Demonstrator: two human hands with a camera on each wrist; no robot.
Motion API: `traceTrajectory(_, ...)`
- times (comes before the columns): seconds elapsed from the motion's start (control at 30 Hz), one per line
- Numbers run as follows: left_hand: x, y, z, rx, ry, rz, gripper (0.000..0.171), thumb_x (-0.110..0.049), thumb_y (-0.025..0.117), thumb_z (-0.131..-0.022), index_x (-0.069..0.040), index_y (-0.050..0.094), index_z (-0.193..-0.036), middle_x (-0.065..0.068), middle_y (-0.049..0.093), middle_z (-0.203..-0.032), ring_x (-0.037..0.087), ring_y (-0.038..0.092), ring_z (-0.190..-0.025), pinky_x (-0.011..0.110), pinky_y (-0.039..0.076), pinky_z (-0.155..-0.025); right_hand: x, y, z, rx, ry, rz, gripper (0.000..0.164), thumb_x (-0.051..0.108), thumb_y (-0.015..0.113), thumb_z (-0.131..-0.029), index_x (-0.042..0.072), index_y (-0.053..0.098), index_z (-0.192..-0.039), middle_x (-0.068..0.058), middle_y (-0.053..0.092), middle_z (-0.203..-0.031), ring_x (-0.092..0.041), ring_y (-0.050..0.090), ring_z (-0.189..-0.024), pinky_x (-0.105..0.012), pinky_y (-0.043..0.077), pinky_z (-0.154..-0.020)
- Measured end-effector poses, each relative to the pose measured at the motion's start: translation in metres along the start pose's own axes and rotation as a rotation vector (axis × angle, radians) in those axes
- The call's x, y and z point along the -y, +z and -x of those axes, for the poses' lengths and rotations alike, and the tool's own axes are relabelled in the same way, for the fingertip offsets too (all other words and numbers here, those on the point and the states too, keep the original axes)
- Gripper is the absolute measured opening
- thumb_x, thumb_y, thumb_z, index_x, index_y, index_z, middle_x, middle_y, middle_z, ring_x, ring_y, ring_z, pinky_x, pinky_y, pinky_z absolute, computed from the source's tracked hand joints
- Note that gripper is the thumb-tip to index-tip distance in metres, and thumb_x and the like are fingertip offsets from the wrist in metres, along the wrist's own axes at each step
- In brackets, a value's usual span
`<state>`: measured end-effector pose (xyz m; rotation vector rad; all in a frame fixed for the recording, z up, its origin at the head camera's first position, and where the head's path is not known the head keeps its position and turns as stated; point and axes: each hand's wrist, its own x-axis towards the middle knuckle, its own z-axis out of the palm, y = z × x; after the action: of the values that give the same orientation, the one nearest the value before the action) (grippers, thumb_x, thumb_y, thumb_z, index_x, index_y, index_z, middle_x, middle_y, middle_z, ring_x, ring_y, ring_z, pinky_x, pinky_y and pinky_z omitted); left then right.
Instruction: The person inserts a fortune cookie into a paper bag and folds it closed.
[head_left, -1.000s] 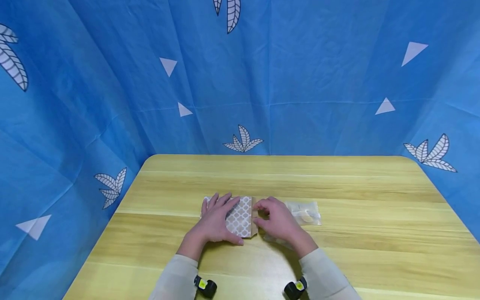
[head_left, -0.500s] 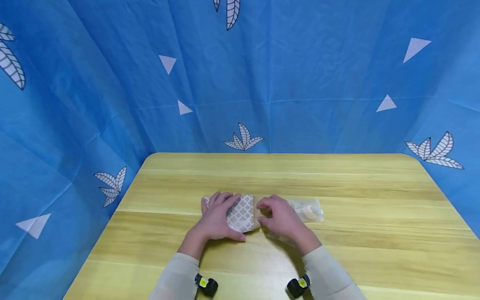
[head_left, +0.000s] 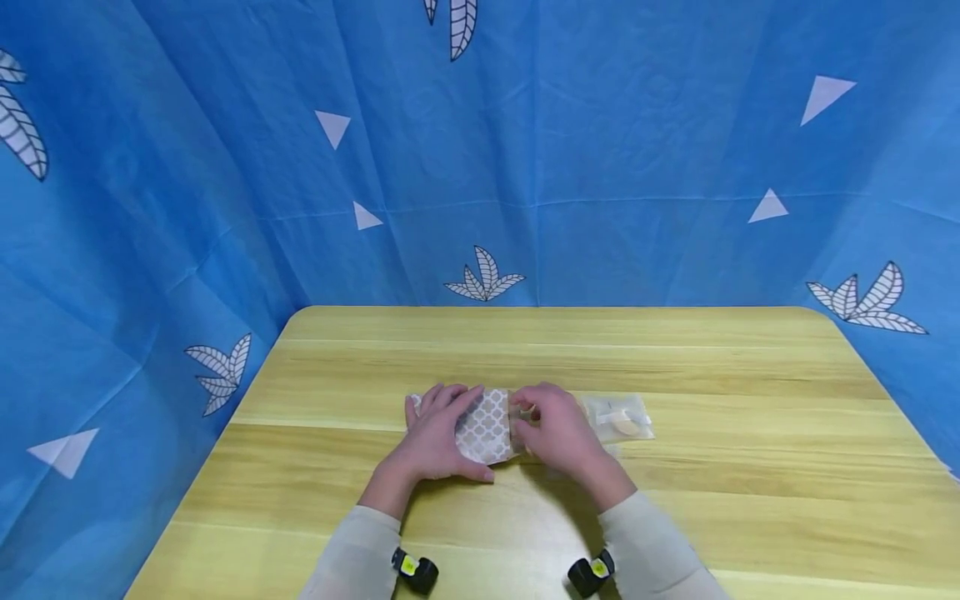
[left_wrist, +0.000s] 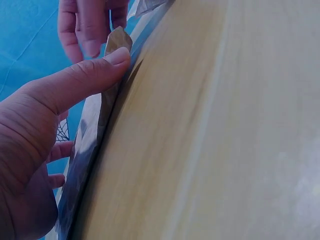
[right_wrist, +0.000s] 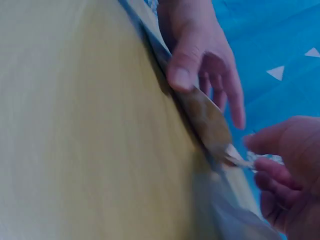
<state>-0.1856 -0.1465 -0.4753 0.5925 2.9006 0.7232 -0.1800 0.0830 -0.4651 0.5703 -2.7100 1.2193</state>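
Observation:
A flat paper bag (head_left: 487,425) with a white lattice pattern lies on the table, its plain brown end toward the right. My left hand (head_left: 438,437) is spread over its left part, fingers toward the far edge. The left thumb (left_wrist: 107,65) lies along the near edge. At the brown end (right_wrist: 210,122), my right hand (head_left: 555,429) has its thumb and fingers curled together, pinching the bag's end; the fingertips are partly hidden. A clear plastic packet (head_left: 621,418) with a pale piece inside lies just right of the right hand.
The wooden table (head_left: 750,467) extends to both sides and behind the hands. A blue printed curtain (head_left: 637,167) hangs along its back and left. Translucent plastic (right_wrist: 240,220) lies below the right hand in the right wrist view.
The bag has shifted slightly right and its near right corner has tilted up. The brown end shows less beside the right hand. The clear packet has moved a little right.

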Motion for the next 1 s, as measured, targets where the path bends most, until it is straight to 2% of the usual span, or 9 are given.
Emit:
traceTrajectory(0.13,0.000,0.001,0.000,-0.001,-0.004,-0.003,0.126,-0.073,0.086,-0.050,-0.030,0.035,-0.156,0.004,0.037,-0.152,0.037,0.017,-0.144,0.071,-0.006,-0.108,0.000,0.012,-0.001,-0.071,0.058,-0.111,0.020,0.005,0.079,-0.083,0.005,0.073,-0.102,-0.002,0.064,-0.088,-0.015,0.060,-0.076,-0.032,0.052,-0.069)
traceTrajectory(0.27,0.000,0.001,0.000,-0.002,-0.011,-0.003,0.126,-0.074,0.085,-0.050,-0.032,0.034,-0.157,0.003,0.037,-0.152,0.034,0.018,-0.144,0.070,-0.006,-0.108,-0.003,0.015,-0.001,-0.100,0.088,-0.084,0.018,0.007,0.079,-0.082,0.009,0.074,-0.100,0.003,0.061,-0.083,-0.013,0.057,-0.071,-0.033,0.050,-0.066)
traceTrajectory(0.43,0.001,0.001,0.000,-0.008,-0.021,0.004,0.126,-0.073,0.086,-0.050,-0.033,0.033,-0.157,0.001,0.038,-0.151,0.031,0.019,-0.144,0.069,-0.006,-0.109,-0.007,0.011,0.000,-0.024,0.104,-0.027,0.020,0.009,0.077,-0.082,0.010,0.073,-0.102,0.004,0.060,-0.080,-0.014,0.057,-0.073,-0.036,0.050,-0.069)
traceTrajectory(0.73,0.001,0.002,0.000,-0.030,-0.003,0.031,0.127,-0.072,0.087,-0.049,-0.032,0.034,-0.157,0.001,0.039,-0.149,0.028,0.022,-0.142,0.069,-0.005,-0.109,-0.010,0.002,-0.004,0.109,0.107,0.044,0.023,0.007,0.079,-0.080,0.013,0.073,-0.101,0.001,0.061,-0.084,-0.016,0.056,-0.079,-0.037,0.050,-0.076)
traceTrajectory(0.87,0.002,0.003,0.000,-0.028,-0.001,0.034,0.127,-0.071,0.087,-0.049,-0.032,0.033,-0.157,0.000,0.039,-0.149,0.027,0.022,-0.142,0.069,-0.005,-0.109,-0.006,0.001,-0.009,0.162,0.119,0.072,0.025,0.006,0.079,-0.077,0.013,0.072,-0.100,0.002,0.060,-0.082,-0.015,0.054,-0.076,-0.037,0.049,-0.073)
traceTrajectory(1.0,0.004,0.004,0.001,-0.035,-0.003,0.031,0.126,-0.071,0.087,-0.050,-0.033,0.033,-0.157,0.000,0.040,-0.148,0.028,0.023,-0.142,0.069,-0.005,-0.108,0.000,0.005,-0.013,0.166,0.168,0.078,0.026,0.004,0.078,-0.073,0.012,0.071,-0.098,0.003,0.058,-0.077,-0.015,0.052,-0.070,-0.036,0.047,-0.067)
